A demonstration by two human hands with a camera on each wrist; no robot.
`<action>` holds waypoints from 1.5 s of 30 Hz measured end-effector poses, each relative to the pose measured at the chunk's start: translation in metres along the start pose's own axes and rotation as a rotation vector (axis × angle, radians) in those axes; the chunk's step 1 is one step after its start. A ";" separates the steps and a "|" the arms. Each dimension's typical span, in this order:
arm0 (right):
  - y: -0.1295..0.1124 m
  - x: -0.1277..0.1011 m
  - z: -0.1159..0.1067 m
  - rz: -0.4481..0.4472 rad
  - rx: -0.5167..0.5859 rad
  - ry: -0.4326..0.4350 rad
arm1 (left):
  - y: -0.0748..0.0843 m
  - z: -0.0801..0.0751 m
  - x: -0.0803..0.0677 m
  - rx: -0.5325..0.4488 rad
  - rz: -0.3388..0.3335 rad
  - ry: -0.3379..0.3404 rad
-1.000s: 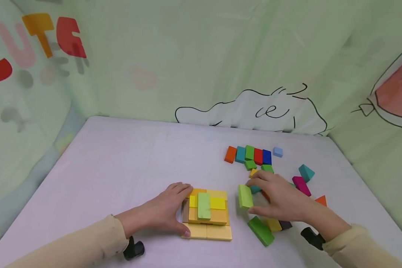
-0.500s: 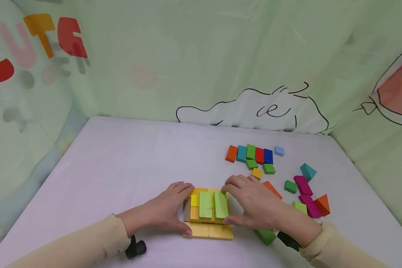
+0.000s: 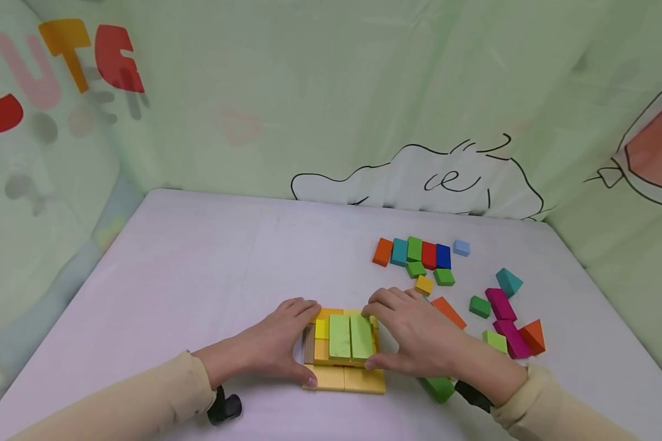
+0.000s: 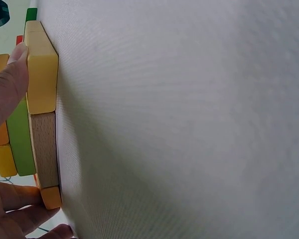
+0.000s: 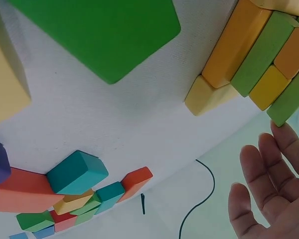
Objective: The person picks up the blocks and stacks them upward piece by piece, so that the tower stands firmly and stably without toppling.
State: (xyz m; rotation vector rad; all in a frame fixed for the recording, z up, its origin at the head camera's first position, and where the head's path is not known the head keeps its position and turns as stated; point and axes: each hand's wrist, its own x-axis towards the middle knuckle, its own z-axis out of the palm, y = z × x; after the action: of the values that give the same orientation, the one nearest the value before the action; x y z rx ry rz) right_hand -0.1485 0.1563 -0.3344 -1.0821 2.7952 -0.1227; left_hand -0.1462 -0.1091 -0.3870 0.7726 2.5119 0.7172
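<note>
Head view: the block stack (image 3: 343,349), near the tabletop's front edge, is braced by the left hand (image 3: 273,346) and right hand (image 3: 419,337), fingers fairly straight against its sides. Stiff, light, loosely stacked blocks are judged likely to slide; a hold low on opposite sides is best.

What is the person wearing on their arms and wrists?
Both arms have long, pale cream sleeves. A small black device sits under the left wrist, and a black strap wraps the right wrist. The left hand and right hand are bare: no gloves or rings show.
</note>
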 end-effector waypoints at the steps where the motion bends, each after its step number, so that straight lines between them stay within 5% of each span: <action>1: 0.000 0.000 0.000 0.000 0.001 0.000 | 0.000 0.000 0.000 0.000 0.002 0.001; 20: 0.005 0.002 -0.004 0.017 0.043 -0.006 | 0.001 -0.003 0.002 0.006 0.005 0.001; 28: 0.054 0.023 -0.011 0.147 -0.010 0.074 | 0.000 -0.004 0.002 0.012 -0.016 0.001; 34: 0.097 0.051 0.003 0.170 -0.082 -0.024 | -0.001 0.002 -0.001 -0.018 -0.015 -0.005; 40: 0.105 0.073 0.010 0.219 -0.152 -0.171 | -0.001 0.005 -0.001 -0.004 -0.017 -0.005; 45: 0.101 0.079 0.009 0.198 -0.208 -0.132 | 0.000 0.003 0.001 0.030 -0.014 0.001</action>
State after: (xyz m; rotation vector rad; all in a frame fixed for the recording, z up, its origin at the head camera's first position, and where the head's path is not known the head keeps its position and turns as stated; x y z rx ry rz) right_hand -0.2723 0.1771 -0.3639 -0.8104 2.8210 0.2565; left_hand -0.1458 -0.1073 -0.3892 0.7639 2.5319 0.6761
